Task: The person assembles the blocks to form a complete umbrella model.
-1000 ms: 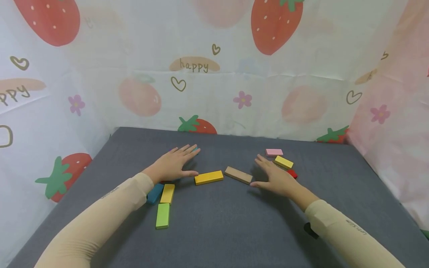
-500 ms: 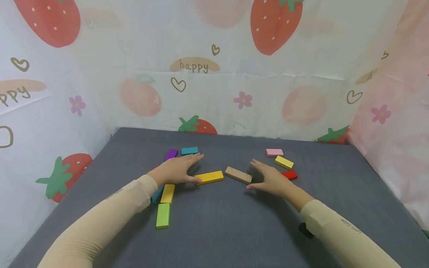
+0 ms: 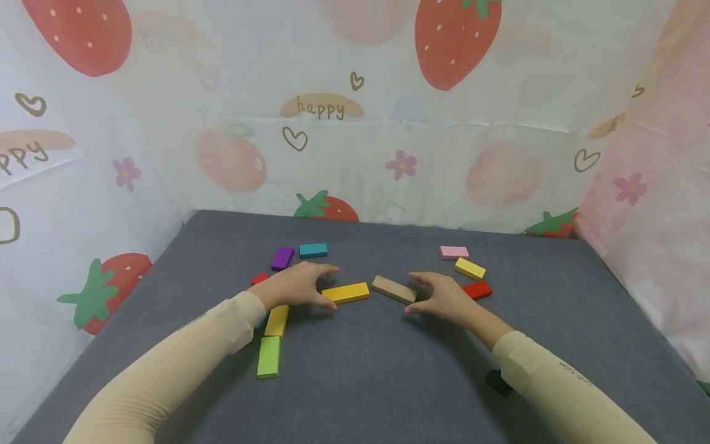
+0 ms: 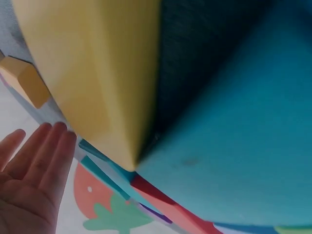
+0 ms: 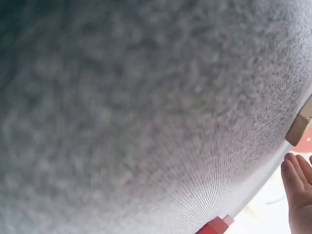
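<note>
My left hand (image 3: 296, 285) hovers at the left end of an orange block (image 3: 348, 293), thumb and fingers spread to either side of it. In the left wrist view, the fingers of the left hand (image 4: 36, 180) are extended and hold nothing, with the orange block (image 4: 29, 83) beyond them. On the other side, my right hand (image 3: 446, 297) curves loosely beside the right end of a tan wooden block (image 3: 392, 288). The right wrist view has the right hand (image 5: 300, 195) at its edge, just below the tan block (image 5: 300, 124), nothing in its grasp.
Left on the dark table (image 3: 355, 382) lie yellow (image 3: 276, 322), green (image 3: 269, 357), purple (image 3: 282, 258), teal (image 3: 313, 250) and red (image 3: 259, 279) blocks. A blue block is mostly hidden under the left wrist. Pink (image 3: 453, 252), yellow (image 3: 469, 269) and red (image 3: 478, 290) blocks lie right.
Both hands have come slightly inward and their fingers have bent from spread to a loose curve around the block ends. The purple and teal blocks at the back left have come into view.
</note>
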### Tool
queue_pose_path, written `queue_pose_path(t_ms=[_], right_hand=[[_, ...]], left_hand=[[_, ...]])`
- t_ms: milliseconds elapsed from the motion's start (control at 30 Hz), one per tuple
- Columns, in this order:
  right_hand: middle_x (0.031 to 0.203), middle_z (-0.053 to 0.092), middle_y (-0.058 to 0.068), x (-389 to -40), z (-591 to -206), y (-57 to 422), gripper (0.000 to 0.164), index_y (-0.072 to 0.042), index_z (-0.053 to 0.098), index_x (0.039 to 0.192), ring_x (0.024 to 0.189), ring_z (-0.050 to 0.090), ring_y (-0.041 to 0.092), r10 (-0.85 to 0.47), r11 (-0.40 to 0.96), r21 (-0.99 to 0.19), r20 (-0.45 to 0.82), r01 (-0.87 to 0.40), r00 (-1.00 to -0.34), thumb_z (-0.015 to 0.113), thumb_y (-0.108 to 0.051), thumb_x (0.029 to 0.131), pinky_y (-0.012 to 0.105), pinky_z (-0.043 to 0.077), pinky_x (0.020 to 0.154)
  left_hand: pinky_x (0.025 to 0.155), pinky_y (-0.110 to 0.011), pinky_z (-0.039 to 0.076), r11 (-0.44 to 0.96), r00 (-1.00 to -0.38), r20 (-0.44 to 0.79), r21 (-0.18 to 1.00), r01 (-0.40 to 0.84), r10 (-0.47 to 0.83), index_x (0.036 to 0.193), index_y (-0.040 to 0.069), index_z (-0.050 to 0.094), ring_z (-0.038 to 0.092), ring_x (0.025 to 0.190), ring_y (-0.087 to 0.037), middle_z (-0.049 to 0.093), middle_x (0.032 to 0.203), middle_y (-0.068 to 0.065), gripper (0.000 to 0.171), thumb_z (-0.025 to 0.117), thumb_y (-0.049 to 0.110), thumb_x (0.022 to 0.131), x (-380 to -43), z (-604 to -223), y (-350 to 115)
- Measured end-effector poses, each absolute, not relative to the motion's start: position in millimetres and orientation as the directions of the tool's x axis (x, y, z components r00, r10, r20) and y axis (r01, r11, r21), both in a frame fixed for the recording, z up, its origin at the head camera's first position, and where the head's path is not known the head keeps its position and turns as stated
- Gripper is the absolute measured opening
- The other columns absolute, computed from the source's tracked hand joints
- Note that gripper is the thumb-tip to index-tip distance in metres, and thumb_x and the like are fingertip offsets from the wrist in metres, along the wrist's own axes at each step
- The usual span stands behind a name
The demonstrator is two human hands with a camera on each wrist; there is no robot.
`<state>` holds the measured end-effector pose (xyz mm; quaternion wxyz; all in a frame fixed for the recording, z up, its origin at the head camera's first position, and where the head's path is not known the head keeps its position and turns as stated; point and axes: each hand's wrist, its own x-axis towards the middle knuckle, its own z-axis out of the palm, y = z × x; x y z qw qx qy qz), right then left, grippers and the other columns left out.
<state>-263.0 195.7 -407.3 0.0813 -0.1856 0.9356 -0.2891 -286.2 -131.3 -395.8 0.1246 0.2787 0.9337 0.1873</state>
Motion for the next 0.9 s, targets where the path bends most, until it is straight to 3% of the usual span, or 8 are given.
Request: queue_pose_path(t_ms=[233,500,733,900], right_hand=[[0.138,0.06,0.02,-265.1,-408.3,195.4,0.078,-0.002,0.051,0.143,0.125,0.06,0.035,-0.335,0.738,-0.643,-0.087,-0.204,-0.938,0.084,-0.032,0.08,0.049,0.051,0.102],[0.126,0.068,0.016,-268.8,-409.6,196.3,0.066,-0.002,0.059,0.135,0.111,0.065,0.026,-0.28,0.736,-0.664,-0.117,-0.135,-0.953,0.083,-0.029,0.08,0.044,0.053,0.097],[0.118,0.071,0.016,-269.3,-410.8,197.7,0.056,0.0,0.064,0.128,0.101,0.065,0.021,-0.275,0.721,-0.681,-0.119,-0.123,-0.954,0.082,-0.027,0.082,0.038,0.055,0.089],[0.116,0.072,0.015,-269.1,-412.1,197.3,0.048,-0.001,0.068,0.123,0.098,0.063,0.019,-0.253,0.714,-0.693,-0.129,-0.095,-0.959,0.081,-0.025,0.083,0.035,0.055,0.087]], left_hand=[[0.098,-0.042,0.055,0.738,-0.819,-0.123,0.522,0.427,0.561,0.143,0.005,0.051,0.065,0.112,-0.027,0.065,0.13,-0.015,0.075,0.082,0.037,0.082,-286.6,-395.8,-131.1],[0.092,-0.039,0.057,0.756,-0.842,-0.163,0.549,0.355,0.514,0.137,0.007,0.057,0.065,0.106,-0.023,0.068,0.121,-0.012,0.069,0.083,0.036,0.081,-287.3,-395.6,-131.9],[0.071,-0.029,0.059,0.737,-0.865,-0.224,0.64,0.216,0.448,0.134,0.006,0.06,0.066,0.075,-0.015,0.069,0.114,-0.012,0.061,0.083,0.028,0.082,-284.9,-395.0,-129.3],[0.072,-0.028,0.059,0.735,-0.871,-0.252,0.657,0.166,0.422,0.13,0.005,0.063,0.065,0.074,-0.014,0.069,0.112,-0.012,0.054,0.082,0.023,0.083,-284.2,-396.0,-128.3]])
